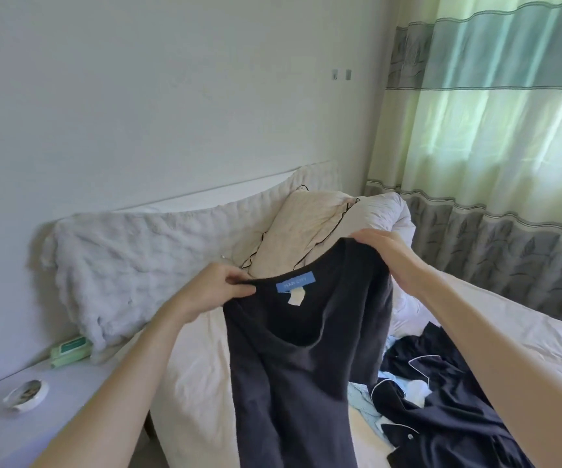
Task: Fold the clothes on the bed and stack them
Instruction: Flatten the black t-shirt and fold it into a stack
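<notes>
Both hands (299, 271) hold a dark top (293, 359) above the bed (543, 339) beside curtains (495, 130).

a blue label (295, 281) is sewn inside the back of the neck of the dark top (293, 366). its pale capitals are blurred; they look like "man city", but the first word cannot be read for sure. a small white tag (295, 297) hangs just below it; any print on it is too small to read.
</notes>
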`<state>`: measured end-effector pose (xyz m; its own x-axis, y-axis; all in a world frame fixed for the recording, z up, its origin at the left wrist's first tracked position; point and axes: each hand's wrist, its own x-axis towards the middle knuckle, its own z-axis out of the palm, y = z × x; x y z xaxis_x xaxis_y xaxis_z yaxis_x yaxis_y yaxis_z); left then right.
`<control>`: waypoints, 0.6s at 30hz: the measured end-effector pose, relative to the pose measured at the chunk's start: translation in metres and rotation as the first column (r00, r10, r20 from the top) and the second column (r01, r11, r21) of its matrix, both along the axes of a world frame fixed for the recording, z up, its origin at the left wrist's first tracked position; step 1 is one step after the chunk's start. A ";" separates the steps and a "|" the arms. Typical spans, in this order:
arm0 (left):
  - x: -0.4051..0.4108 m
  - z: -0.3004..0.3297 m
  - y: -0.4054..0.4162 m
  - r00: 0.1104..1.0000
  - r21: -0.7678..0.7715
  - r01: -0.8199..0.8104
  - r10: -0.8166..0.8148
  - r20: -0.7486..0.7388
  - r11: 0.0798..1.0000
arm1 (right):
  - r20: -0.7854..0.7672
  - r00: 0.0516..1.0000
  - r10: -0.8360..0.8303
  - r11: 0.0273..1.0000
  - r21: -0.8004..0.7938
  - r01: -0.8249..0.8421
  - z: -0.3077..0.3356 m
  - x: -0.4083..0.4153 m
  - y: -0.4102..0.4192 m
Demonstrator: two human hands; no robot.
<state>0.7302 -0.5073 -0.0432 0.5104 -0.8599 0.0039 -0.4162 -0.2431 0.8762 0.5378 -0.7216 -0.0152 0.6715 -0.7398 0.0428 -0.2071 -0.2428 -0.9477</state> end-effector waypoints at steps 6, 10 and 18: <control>0.006 0.031 -0.006 0.999 -0.161 -0.047 0.044 -0.025 0.986 | -0.338 0.929 -0.154 0.818 -0.571 -0.072 -0.024 0.004 -0.003; 0.006 0.036 -0.011 0.999 -0.179 -0.021 0.026 0.023 0.984 | -0.315 0.928 -0.201 0.766 -0.641 -0.052 -0.022 0.012 -0.004; 0.031 0.018 0.013 0.943 0.048 -0.141 0.119 0.311 0.989 | -0.409 0.896 -0.172 0.809 -0.577 -0.108 -0.024 0.006 -0.014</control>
<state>0.7614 -0.4943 -0.0256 0.6015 -0.7897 0.1209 -0.6224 -0.3684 0.6906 0.5436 -0.7352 -0.0392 0.6999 -0.6904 0.1828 -0.5672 -0.6929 -0.4452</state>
